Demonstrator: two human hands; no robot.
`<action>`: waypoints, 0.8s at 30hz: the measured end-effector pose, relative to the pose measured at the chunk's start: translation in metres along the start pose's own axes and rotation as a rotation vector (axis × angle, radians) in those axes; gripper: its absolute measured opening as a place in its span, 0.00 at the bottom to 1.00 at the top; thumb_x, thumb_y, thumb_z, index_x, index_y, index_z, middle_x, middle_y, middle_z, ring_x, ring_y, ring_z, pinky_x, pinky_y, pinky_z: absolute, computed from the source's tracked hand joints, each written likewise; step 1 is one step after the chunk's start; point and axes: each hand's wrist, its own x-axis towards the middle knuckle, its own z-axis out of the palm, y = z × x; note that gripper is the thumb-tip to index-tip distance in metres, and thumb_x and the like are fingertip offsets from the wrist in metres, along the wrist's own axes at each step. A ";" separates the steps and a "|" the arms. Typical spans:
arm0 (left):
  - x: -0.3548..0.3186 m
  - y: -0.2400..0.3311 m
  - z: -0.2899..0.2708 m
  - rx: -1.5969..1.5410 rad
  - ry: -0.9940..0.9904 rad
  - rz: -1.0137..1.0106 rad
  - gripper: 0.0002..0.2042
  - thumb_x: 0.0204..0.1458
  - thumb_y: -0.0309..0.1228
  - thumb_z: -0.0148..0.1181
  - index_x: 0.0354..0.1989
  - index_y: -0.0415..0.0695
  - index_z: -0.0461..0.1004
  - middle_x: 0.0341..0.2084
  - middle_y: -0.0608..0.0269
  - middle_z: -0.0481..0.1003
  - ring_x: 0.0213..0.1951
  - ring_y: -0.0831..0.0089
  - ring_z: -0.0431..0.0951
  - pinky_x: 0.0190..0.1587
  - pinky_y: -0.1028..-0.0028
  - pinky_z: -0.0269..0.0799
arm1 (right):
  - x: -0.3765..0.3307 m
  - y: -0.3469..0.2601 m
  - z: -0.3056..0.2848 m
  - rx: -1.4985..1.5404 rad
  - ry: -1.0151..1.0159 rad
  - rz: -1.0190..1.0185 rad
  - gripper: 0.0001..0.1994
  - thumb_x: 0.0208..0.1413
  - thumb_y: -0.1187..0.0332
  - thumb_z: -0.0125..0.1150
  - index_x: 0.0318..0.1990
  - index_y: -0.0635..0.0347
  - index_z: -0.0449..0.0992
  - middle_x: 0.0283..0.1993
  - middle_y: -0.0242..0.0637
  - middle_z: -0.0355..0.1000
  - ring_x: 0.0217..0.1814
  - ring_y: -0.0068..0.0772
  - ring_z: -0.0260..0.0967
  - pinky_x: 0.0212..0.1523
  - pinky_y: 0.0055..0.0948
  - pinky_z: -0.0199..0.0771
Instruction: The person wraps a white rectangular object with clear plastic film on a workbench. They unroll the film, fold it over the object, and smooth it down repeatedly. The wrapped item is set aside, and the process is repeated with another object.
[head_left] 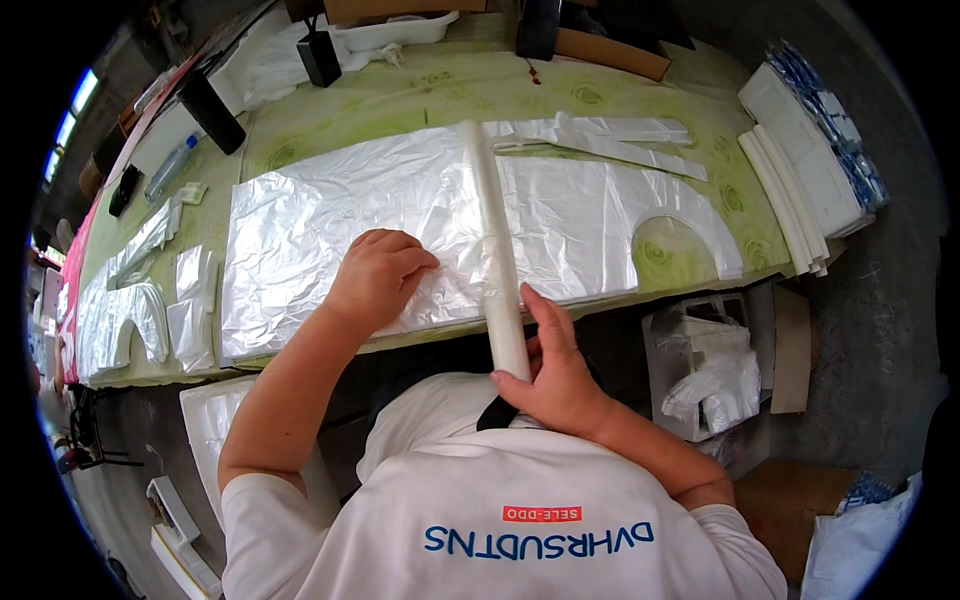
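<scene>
Across a stack of clear plastic bags [310, 230] lies a long whitish roll of plastic film [487, 215]. It runs from the far side of the stack toward me, and its near end sticks out past the table edge. My right hand [557, 365] grips that near end, thumb on one side and fingers on the other. On the bags, left of the roll, rests my left hand [380, 272]. Its fingers are bent and pressed together, and what lies under the fingertips is hidden. Right of the roll, the film has a curved cutout [672, 250].
Flat plastic strips [625, 145] lie behind the cutout. More cut plastic pieces [140, 320], a bottle [172, 168] and a black cylinder [212, 115] are at the left. White rolls [785, 200] lean beside a box at the right edge. Below stands a bin [655, 375] with plastic scraps.
</scene>
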 end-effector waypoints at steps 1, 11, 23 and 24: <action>-0.001 -0.001 -0.003 0.000 -0.040 -0.029 0.06 0.48 0.24 0.64 0.34 0.45 0.83 0.35 0.62 0.80 0.44 0.58 0.78 0.52 0.62 0.73 | -0.001 0.001 -0.002 0.021 0.030 0.030 0.50 0.46 0.73 0.72 0.76 0.52 0.48 0.70 0.49 0.49 0.61 0.50 0.63 0.58 0.38 0.74; 0.063 0.052 0.004 -0.293 0.256 -0.167 0.20 0.57 0.22 0.58 0.59 0.41 0.68 0.56 0.49 0.72 0.57 0.51 0.74 0.59 0.62 0.71 | -0.018 0.017 -0.002 -0.068 0.106 -0.024 0.46 0.48 0.76 0.68 0.75 0.54 0.49 0.68 0.48 0.51 0.63 0.45 0.60 0.54 0.35 0.73; 0.037 0.040 0.063 -0.225 0.057 -0.344 0.29 0.60 0.25 0.48 0.71 0.34 0.54 0.65 0.40 0.65 0.68 0.44 0.61 0.71 0.56 0.56 | -0.020 0.020 -0.003 0.173 -0.054 -0.049 0.46 0.52 0.76 0.70 0.75 0.54 0.48 0.71 0.44 0.47 0.52 0.35 0.68 0.47 0.32 0.81; 0.035 0.037 0.065 -0.166 0.048 -0.321 0.29 0.60 0.25 0.48 0.71 0.34 0.55 0.66 0.41 0.65 0.69 0.44 0.60 0.72 0.56 0.55 | -0.020 0.021 -0.001 0.185 -0.057 -0.046 0.46 0.51 0.76 0.70 0.75 0.54 0.48 0.70 0.44 0.47 0.53 0.35 0.68 0.47 0.32 0.81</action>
